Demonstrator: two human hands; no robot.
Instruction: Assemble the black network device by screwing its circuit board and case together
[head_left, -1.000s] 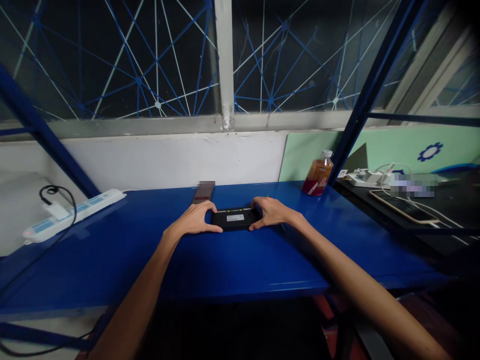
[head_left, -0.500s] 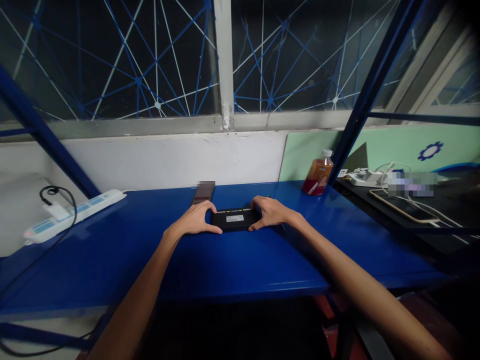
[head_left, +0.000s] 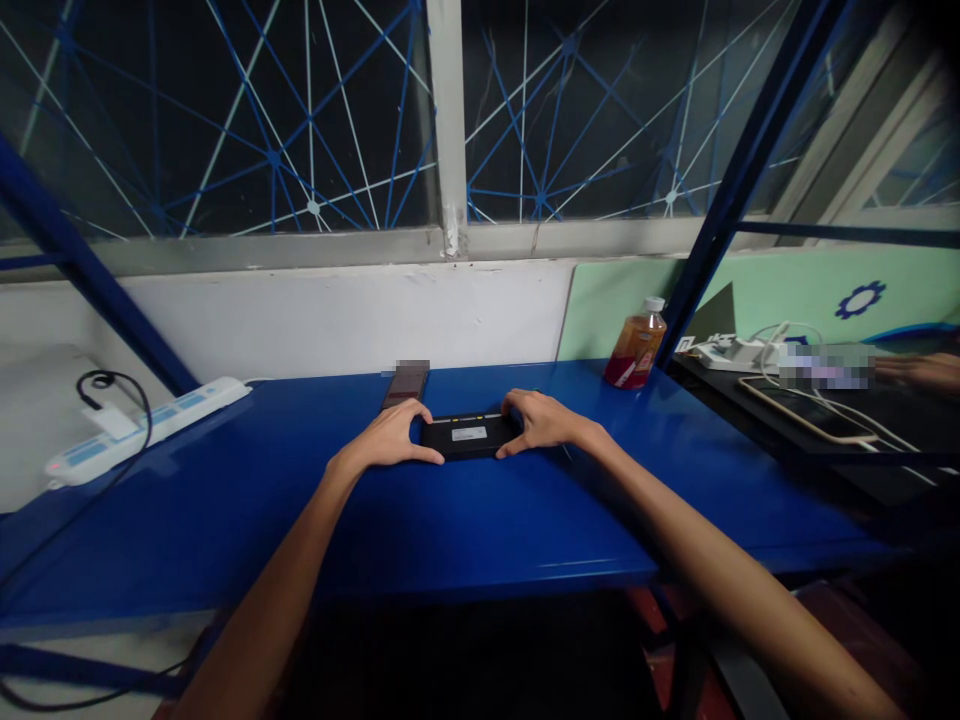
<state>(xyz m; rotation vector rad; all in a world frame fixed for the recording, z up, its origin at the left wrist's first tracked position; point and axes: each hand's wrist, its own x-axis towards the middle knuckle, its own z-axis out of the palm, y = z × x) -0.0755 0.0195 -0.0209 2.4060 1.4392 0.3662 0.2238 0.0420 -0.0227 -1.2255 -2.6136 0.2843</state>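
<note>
A flat black rectangular box (head_left: 469,437) with a pale label and small yellow marks lies on the blue table (head_left: 480,540). My left hand (head_left: 394,435) grips its left end, thumb at the near edge and fingers at the far edge. At the opposite end my right hand (head_left: 538,422) holds it the same way. Just behind my left hand lies a dark phone-like slab (head_left: 407,385), its lower part hidden by the fingers. What kind of device the black box is, I cannot make out.
A white power strip (head_left: 150,430) with a black cable lies at the left. A bottle of reddish drink (head_left: 636,345) stands at the back right. On the dark neighbouring table are a phone (head_left: 806,410), white cables and another person's hand (head_left: 926,370). Blue frame posts rise at both sides.
Another person's hand has come into view at the far right. My hands and the black box stay in place; the view has shifted very slightly.
</note>
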